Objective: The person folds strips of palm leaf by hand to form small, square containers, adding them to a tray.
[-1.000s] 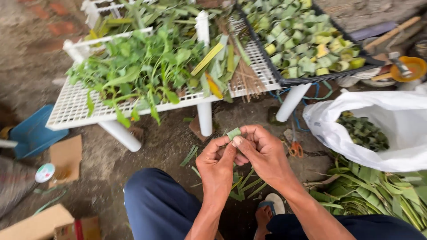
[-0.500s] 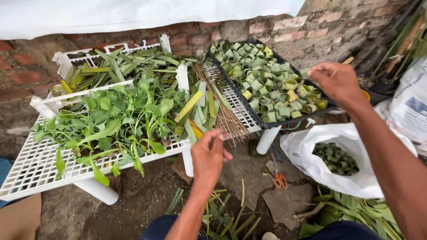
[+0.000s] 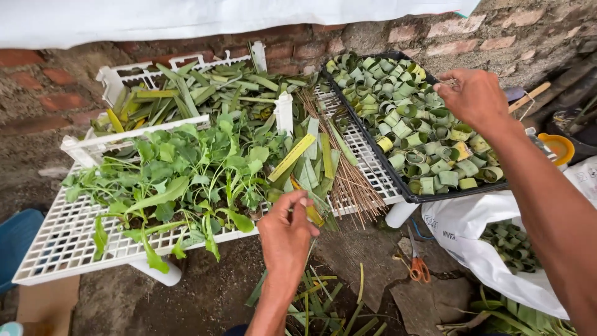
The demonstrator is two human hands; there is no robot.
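My right hand (image 3: 474,98) hovers over the black tray (image 3: 457,193) filled with several small rolled green leaf rings (image 3: 410,124); its fingers curl downward and I see nothing in them. Close to the front edge of the white plastic lattice rack (image 3: 62,242), my left hand (image 3: 287,234) reaches toward cut leaf strips (image 3: 308,165) and a bundle of thin brown sticks (image 3: 348,180), thumb and fingers pinched near a strip end. Whether it grips a strip is unclear. Leafy green seedlings (image 3: 186,180) cover the rack's middle.
Long green leaf blades (image 3: 199,87) lie on a second white rack at the back by the brick wall (image 3: 435,34). A white bag (image 3: 491,242) with more leaf rings sits lower right. Orange-handled scissors (image 3: 418,264) and leaf scraps (image 3: 323,298) lie on the ground.
The hands, together on a small leaf piece a second ago, have separated. The right hand reached out over the black tray; the left hand moved forward toward the strips on the rack.
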